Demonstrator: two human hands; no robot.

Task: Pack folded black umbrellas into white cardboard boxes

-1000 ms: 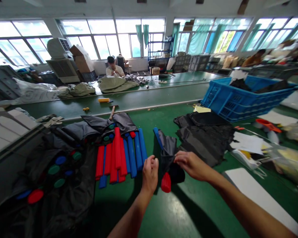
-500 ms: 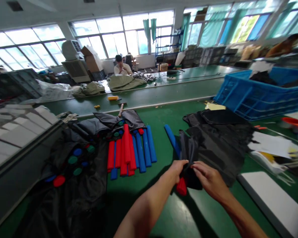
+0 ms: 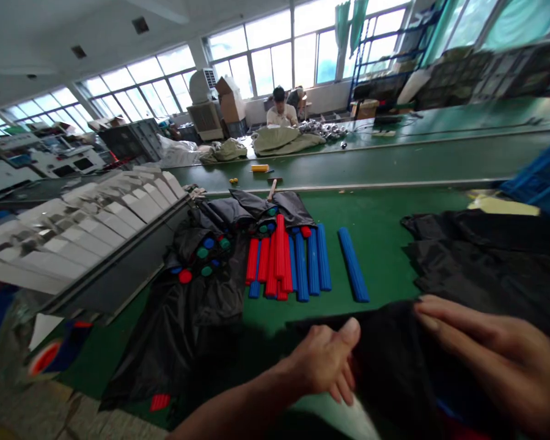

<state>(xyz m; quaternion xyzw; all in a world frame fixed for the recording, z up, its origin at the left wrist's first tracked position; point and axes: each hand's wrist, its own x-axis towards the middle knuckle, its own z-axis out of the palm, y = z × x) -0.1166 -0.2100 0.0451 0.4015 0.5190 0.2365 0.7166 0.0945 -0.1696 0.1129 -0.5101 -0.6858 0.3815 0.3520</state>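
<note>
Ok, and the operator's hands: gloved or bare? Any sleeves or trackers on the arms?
Bare. The left hand and right hand have no gloves, and no ring, watch or tracker shows. The left forearm is bare too, with no sleeve in view. The right forearm is out of frame.

Ahead of the left hand (image 3: 323, 360), bare green table (image 3: 378, 244) leaves open room as far as the lone blue rod (image 3: 352, 264). Beyond it, stacked red and blue rods (image 3: 288, 263) block the way. Black cloth (image 3: 385, 366) lies between the hands, and a black fabric heap (image 3: 486, 263) crowds ahead of the right hand (image 3: 499, 354).
</note>
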